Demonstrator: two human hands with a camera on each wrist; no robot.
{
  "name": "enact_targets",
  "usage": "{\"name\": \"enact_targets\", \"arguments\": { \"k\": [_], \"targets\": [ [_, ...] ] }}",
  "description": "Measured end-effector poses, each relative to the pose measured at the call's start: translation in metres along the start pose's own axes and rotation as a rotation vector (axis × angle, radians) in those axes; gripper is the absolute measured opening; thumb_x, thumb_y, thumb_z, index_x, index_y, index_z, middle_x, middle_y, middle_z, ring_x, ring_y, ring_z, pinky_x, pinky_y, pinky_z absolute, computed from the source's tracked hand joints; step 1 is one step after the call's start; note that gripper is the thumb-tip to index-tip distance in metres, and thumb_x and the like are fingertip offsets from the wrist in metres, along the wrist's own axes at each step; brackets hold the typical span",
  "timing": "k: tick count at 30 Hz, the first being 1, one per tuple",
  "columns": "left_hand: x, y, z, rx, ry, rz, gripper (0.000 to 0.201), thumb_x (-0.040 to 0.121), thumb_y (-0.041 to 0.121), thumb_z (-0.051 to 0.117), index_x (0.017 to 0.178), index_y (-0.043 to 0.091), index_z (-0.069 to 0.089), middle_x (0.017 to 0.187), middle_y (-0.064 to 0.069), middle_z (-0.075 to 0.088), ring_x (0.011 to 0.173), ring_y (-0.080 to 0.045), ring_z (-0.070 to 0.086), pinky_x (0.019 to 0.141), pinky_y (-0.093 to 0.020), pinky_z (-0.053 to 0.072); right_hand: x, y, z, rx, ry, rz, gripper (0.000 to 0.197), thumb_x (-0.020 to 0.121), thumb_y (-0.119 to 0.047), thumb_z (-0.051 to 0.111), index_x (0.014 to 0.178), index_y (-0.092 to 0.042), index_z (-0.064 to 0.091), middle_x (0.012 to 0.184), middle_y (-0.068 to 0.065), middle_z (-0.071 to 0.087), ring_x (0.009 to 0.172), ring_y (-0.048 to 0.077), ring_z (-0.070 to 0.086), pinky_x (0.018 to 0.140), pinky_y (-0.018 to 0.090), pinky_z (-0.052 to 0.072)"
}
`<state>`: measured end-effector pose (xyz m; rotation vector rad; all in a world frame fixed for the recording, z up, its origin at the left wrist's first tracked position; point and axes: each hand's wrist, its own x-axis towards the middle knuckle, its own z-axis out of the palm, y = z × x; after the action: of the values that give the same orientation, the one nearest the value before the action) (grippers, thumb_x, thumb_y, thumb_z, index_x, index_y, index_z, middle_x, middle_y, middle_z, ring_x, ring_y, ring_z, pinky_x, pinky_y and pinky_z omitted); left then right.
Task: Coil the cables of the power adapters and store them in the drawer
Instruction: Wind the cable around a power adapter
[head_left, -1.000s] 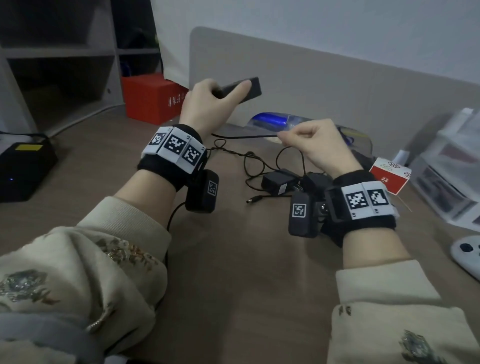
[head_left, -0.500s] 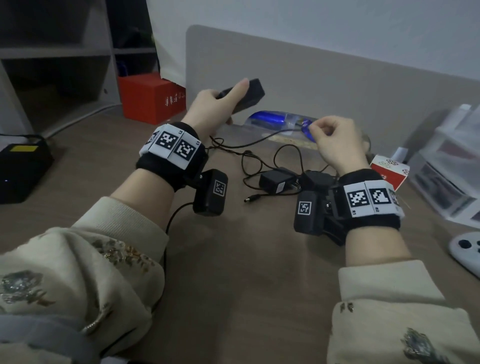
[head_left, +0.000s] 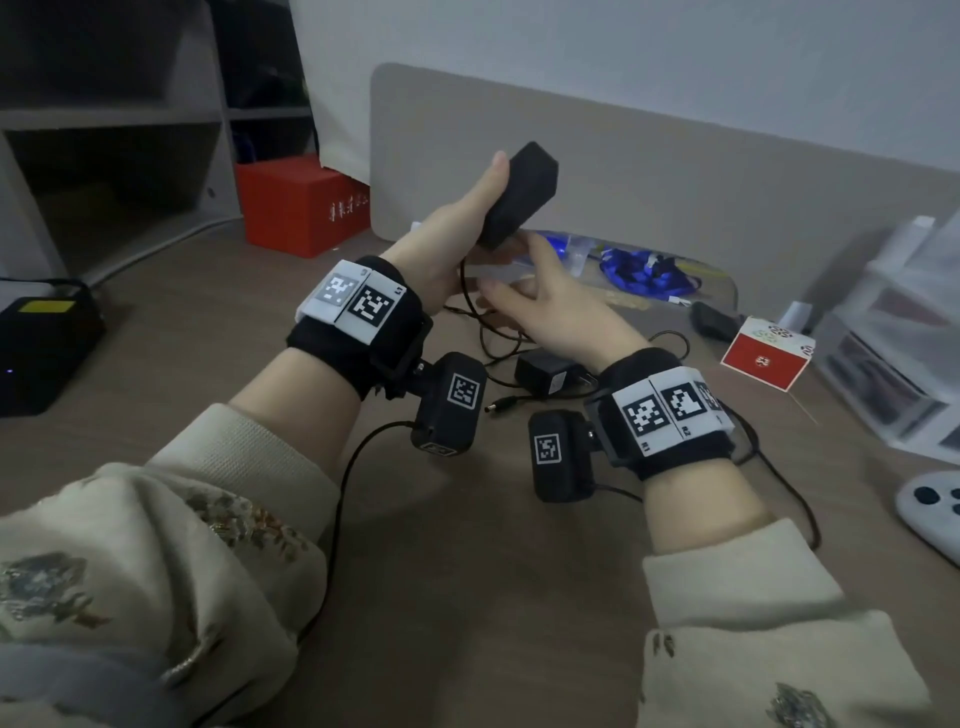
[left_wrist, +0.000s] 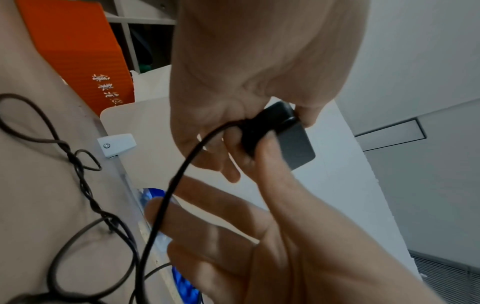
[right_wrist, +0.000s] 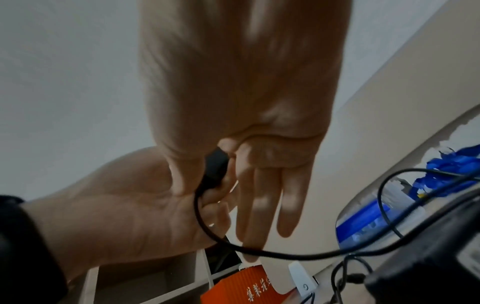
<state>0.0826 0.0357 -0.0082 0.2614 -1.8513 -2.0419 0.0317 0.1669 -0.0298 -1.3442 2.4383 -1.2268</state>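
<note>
Black plastic is filling the left hand (head_left: 447, 244): its fingers (left_wrist: 228, 142) are curling round a power adapter (head_left: 519, 195) and holding it tilted up above the far middle of the tabletop (head_left: 467, 545). Its cable (head_left: 467, 301) is hanging from the adapter's lower end in one loose strand and trailing into a twisted tangle on the tabletop, so I judge the coiling to be barely starting. The right hand (head_left: 550, 312) is sitting just under the adapter with its fingers (right_wrist: 262, 205) straight and together, touching the cable near the root; whether thumb and forefinger are pinching it I cannot tell. A second adapter (head_left: 545, 371) is lying uncoiled near the middle of the tabletop, its barrel plug (head_left: 501, 404) loose beside it. The clear drawer unit (head_left: 904, 358) is waiting at the right edge, and nothing is showing as stored yet
</note>
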Motion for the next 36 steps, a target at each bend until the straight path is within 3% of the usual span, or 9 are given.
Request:
{"name": "enact_targets", "arguments": {
  "k": [2,4,8,11,16,22,26,29,36],
  "targets": [
    [-0.001,0.001,0.002,0.048,0.047,0.007,0.060,0.093,0.067,0.043,0.118,0.017,0.064,0.092,0.000,0.072,0.094,-0.012,0.070,0.089,-0.032,0.053,0.000,0.003,-0.004,0.057,0.005,0.017,0.054,0.098,-0.028,0.056,0.143,-0.017,0.031,0.067,-0.013,0.061,0.049,-0.006,0.058,0.051,0.006,0.040],
    [-0.002,0.000,0.002,0.124,0.079,0.014,0.062,0.092,0.070,0.041,0.121,0.019,0.060,0.106,-0.002,0.074,0.102,-0.013,0.069,0.091,-0.035,0.053,0.000,0.005,-0.007,0.055,-0.010,0.032,0.048,0.098,-0.029,0.056,0.140,-0.019,0.037,0.058,-0.011,0.059,0.045,-0.002,0.054,0.051,0.012,0.042],
    [-0.003,-0.002,-0.003,0.317,0.164,0.138,0.050,0.095,0.060,0.047,0.120,0.018,0.053,0.103,0.000,0.070,0.089,-0.011,0.065,0.075,-0.030,0.046,0.000,0.010,-0.019,-0.119,0.061,0.043,0.033,0.095,-0.037,0.058,0.123,-0.020,0.062,0.090,-0.003,0.065,0.072,0.001,0.057,0.067,0.013,0.043],
    [0.000,-0.005,-0.008,0.454,0.180,0.237,0.039,0.094,0.050,0.058,0.114,0.017,0.053,0.096,0.002,0.064,0.078,-0.009,0.062,0.059,-0.017,0.046,-0.006,0.012,-0.030,-0.163,0.078,0.004,0.022,0.092,-0.036,0.064,0.094,-0.017,0.075,0.080,0.006,0.065,0.076,0.015,0.055,0.074,0.031,0.043],
    [0.003,-0.010,-0.022,0.813,0.227,0.352,0.037,0.084,0.046,0.072,0.106,0.023,0.052,0.087,0.015,0.051,0.075,0.000,0.052,0.057,-0.012,0.039,-0.010,0.018,-0.048,-0.192,0.254,0.020,0.012,0.087,-0.029,0.071,0.087,-0.019,0.077,0.084,-0.004,0.072,0.087,0.009,0.063,0.085,0.030,0.049],
    [0.004,-0.013,-0.020,0.971,0.048,0.340,0.041,0.080,0.052,0.074,0.104,0.025,0.056,0.096,0.006,0.058,0.086,-0.010,0.053,0.066,-0.020,0.038,-0.006,0.022,-0.055,-0.232,0.408,-0.023,0.010,0.087,-0.029,0.069,0.083,-0.021,0.075,0.075,0.004,0.070,0.077,0.021,0.062,0.077,0.040,0.052],
    [0.001,-0.011,-0.018,1.071,-0.086,0.299,0.039,0.080,0.050,0.073,0.102,0.023,0.056,0.084,0.013,0.053,0.074,-0.002,0.051,0.060,-0.017,0.038,-0.004,0.021,-0.055,-0.224,0.411,-0.081,0.007,0.085,-0.026,0.070,0.079,-0.025,0.072,0.074,0.004,0.064,0.066,0.012,0.049,0.071,0.038,0.047],
    [0.000,-0.009,-0.021,1.087,-0.204,0.279,0.047,0.078,0.050,0.075,0.110,0.020,0.060,0.087,0.008,0.058,0.077,-0.008,0.055,0.066,-0.021,0.044,-0.003,0.022,-0.051,-0.238,0.383,-0.126,0.006,0.085,-0.025,0.070,0.080,-0.026,0.073,0.081,0.006,0.063,0.071,0.013,0.048,0.074,0.044,0.047],
    [-0.008,-0.003,-0.020,0.858,-0.474,0.277,0.052,0.064,0.043,0.078,0.105,0.019,0.058,0.094,-0.001,0.060,0.084,-0.011,0.057,0.076,-0.024,0.048,-0.003,0.022,-0.050,-0.118,0.309,-0.205,0.015,0.087,-0.018,0.070,0.078,-0.030,0.069,0.079,0.005,0.057,0.072,0.014,0.049,0.071,0.028,0.040]
  ]
}}
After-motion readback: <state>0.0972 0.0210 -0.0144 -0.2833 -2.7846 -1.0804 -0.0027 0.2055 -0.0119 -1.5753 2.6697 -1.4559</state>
